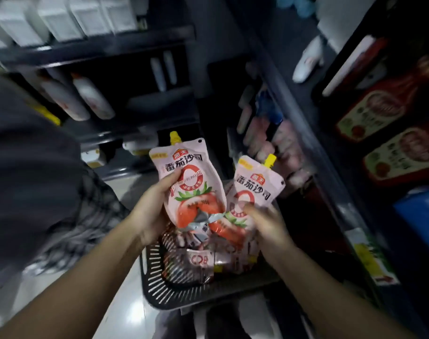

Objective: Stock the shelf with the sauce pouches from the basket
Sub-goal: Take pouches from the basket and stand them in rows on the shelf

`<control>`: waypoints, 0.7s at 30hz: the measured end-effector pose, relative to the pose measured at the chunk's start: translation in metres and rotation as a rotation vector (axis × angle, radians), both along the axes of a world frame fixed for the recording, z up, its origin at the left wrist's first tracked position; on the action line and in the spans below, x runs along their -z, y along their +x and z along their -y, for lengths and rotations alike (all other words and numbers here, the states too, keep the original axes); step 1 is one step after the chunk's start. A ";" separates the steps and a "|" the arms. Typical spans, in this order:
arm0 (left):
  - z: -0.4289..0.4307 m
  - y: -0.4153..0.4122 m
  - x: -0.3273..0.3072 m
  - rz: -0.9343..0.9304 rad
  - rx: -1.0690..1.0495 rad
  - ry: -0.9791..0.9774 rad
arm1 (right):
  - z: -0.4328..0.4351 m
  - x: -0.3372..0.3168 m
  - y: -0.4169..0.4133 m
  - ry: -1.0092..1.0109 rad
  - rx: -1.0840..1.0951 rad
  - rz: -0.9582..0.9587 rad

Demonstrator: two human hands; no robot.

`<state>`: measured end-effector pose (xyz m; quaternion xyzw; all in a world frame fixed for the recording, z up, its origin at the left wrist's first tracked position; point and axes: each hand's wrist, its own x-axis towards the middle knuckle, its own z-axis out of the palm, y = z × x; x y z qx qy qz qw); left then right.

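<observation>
A dark slotted basket (157, 287) sits low in front of me with several pink sauce pouches (196, 260) piled in it. My left hand (152, 209) grips one pink tomato sauce pouch (191, 182) with a yellow cap, held upright above the basket. My right hand (267, 223) holds a second pink pouch (255, 189), also yellow-capped, tilted slightly right. The two pouches touch at their lower ends. The shelf (306, 133) on the right holds more pink pouches (279, 143), blurred.
Red sauce packs (389, 106) and a blue box (421, 214) stand on the right-hand shelving, with yellow price tags (372, 260) on its edge. White bottles (86, 99) fill the dark shelves at the left. A person in dark clothing (32, 167) stands at the left.
</observation>
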<state>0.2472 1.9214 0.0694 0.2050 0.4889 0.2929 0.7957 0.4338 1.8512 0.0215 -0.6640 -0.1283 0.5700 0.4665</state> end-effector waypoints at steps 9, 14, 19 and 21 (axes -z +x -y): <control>0.008 0.012 -0.112 0.189 0.221 0.159 | 0.009 -0.150 0.001 0.340 0.061 0.069; 0.018 0.013 -0.157 0.223 0.321 0.335 | 0.048 -0.215 0.005 0.434 0.140 0.270; 0.037 0.029 -0.197 0.292 0.473 0.519 | 0.113 -0.275 0.018 0.487 0.214 0.518; 0.054 0.045 -0.214 0.287 0.577 0.559 | 0.146 -0.295 0.020 0.493 0.244 0.571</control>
